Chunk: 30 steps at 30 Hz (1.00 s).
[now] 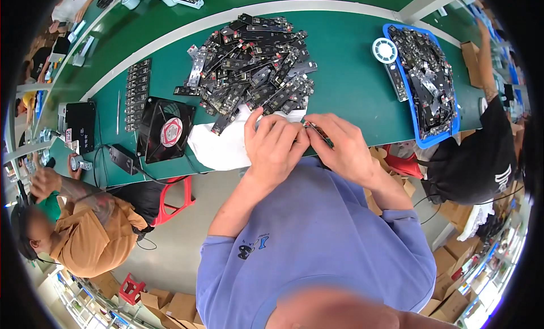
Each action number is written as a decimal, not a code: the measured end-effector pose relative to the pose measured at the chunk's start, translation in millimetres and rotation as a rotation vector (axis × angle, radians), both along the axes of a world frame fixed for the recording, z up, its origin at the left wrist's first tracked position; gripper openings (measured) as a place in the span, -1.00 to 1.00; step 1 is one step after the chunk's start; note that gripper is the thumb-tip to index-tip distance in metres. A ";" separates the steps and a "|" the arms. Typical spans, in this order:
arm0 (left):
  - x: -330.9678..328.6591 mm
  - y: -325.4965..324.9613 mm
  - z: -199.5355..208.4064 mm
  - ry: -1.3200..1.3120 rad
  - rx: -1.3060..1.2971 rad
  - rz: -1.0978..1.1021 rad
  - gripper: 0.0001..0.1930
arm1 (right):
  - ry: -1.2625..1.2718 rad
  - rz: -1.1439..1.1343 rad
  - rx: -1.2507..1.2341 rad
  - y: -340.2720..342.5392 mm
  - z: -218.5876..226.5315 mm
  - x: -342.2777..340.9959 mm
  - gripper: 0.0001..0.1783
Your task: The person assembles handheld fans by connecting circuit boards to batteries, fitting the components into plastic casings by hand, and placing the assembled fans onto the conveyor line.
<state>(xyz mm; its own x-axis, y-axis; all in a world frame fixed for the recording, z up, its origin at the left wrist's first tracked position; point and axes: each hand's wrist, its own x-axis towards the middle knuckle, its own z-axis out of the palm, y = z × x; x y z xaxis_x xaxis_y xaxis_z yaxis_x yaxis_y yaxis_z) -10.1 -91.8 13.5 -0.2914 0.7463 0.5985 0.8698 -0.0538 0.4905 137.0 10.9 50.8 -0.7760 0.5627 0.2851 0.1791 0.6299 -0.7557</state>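
Note:
Both hands meet at the near edge of the green table, over the right end of a white cloth [218, 147]. My right hand [343, 147] is closed, pinching a small dark circuit board [321, 134] between thumb and fingers. My left hand [275, 145] has its fingers curled, and its fingertips press against the left end of that board. The fingers cover most of the board. Just beyond my hands lies a big heap of narrow black circuit boards [249, 62], some with small red or silver parts. Its near side rests on the cloth.
Left of the heap stand a row of boards [137, 94], a black fan [167, 130] and a power adapter [123, 159] with cables. To the right, a blue tray [419, 137] full of boards has a handheld fan [385, 51] against it. Co-workers sit on both sides.

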 end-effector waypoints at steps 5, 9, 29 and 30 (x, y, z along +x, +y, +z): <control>-0.9 -0.8 3.8 0.025 -0.015 -0.004 -0.84 | -0.013 -0.029 -0.094 -1.9 -1.6 1.4 -0.70; -0.6 -1.3 4.0 0.035 -0.018 -0.002 -0.84 | -0.003 -0.035 -0.103 -2.3 -0.6 0.9 -0.71; -1.6 0.4 0.4 0.076 -0.004 0.000 -0.84 | -0.017 0.124 0.054 16.2 3.6 0.5 -0.70; -3.3 1.7 0.7 0.081 -0.004 -0.008 -0.84 | -0.051 0.125 0.026 17.9 4.9 -0.7 -0.71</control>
